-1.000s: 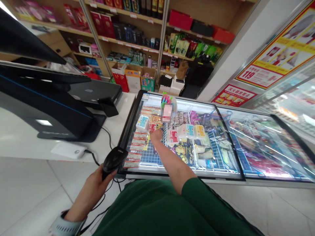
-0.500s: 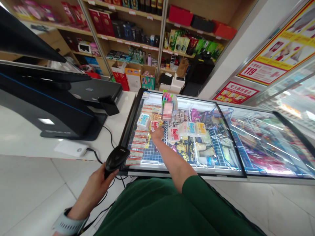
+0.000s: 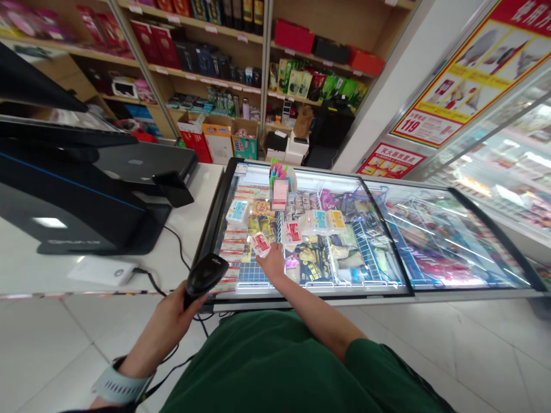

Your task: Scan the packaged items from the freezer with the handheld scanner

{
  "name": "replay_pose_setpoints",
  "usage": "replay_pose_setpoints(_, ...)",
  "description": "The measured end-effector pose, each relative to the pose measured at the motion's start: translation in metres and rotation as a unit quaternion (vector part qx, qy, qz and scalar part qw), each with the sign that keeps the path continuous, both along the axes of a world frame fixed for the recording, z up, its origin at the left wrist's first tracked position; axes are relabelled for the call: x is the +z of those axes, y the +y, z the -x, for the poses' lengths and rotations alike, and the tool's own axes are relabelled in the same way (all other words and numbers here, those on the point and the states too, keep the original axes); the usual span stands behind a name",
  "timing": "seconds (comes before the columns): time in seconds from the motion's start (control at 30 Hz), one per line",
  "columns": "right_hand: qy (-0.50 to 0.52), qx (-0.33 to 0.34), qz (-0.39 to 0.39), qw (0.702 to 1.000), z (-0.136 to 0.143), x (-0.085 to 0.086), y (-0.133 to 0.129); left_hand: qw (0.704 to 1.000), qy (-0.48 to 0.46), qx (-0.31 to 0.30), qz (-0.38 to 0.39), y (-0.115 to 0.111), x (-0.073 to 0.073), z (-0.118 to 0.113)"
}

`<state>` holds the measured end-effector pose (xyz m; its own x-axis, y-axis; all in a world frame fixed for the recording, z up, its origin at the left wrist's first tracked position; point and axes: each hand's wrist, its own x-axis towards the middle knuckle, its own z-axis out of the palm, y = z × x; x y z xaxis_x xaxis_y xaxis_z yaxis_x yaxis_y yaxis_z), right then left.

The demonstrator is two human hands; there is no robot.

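Note:
My left hand (image 3: 172, 314) is wrapped round the handle of a black barcode scanner (image 3: 207, 274), held in front of the counter's edge. Over the glass top of a freezer, my right hand (image 3: 272, 263) grips a white pack with a red label (image 3: 260, 244). Another red-labelled pack (image 3: 293, 233) lies on the glass just right of it. Farther right are a blue-labelled pack (image 3: 317, 219) and a yellow-labelled pack (image 3: 336, 220). One more blue-labelled pack (image 3: 237, 211) rests near the freezer's left end.
A black monitor stand (image 3: 86, 212), a white device (image 3: 102, 271) and cables occupy the counter (image 3: 196, 215) at left. A container of colourful items (image 3: 279, 172) stands at the glass's back edge. Stocked shelves and open boxes (image 3: 244, 143) lie beyond the freezer (image 3: 344, 298).
My right hand has drawn the red-labelled pack back toward me, away from the blue-labelled one. The view has shifted slightly to the right. My left hand still holds the scanner.

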<state>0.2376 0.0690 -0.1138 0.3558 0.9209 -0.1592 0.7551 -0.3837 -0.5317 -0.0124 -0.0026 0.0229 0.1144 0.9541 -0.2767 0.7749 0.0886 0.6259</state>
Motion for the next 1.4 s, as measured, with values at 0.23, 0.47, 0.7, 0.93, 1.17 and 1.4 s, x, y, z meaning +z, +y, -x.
replay_pose_setpoints(0.23, -0.053, 0.084, -0.122, 0.987, -0.034, 0.022, -0.050, 0.997, 0.008, -0.074, 0.000, 0.002, -0.002, -0.025)
replay_pose_setpoints(0.47, -0.077, 0.114, -0.157, 0.978, -0.048, 0.028, -0.068, 0.989, 0.012, -0.144, -0.014, 0.001, -0.001, -0.053)
replay_pose_setpoints(0.7, -0.099, 0.138, -0.165, 0.971, -0.061, 0.027, -0.077, 0.986, 0.032, -0.163, -0.023, 0.002, 0.001, -0.079)
replay_pose_setpoints(0.93, -0.127, 0.150, -0.166, 0.966, -0.073, 0.032, -0.086, 0.980, 0.052, -0.188, -0.029, 0.005, -0.001, -0.094)
replay_pose_setpoints(1.17, -0.116, 0.144, -0.161, 0.970, -0.081, 0.031, -0.091, 0.977, 0.038, -0.207, -0.027, 0.007, -0.001, -0.106)
replay_pose_setpoints(1.4, -0.081, 0.116, -0.177, 0.974, -0.102, 0.010, -0.110, 0.979, 0.048, -0.197, -0.016, 0.012, -0.001, -0.104)
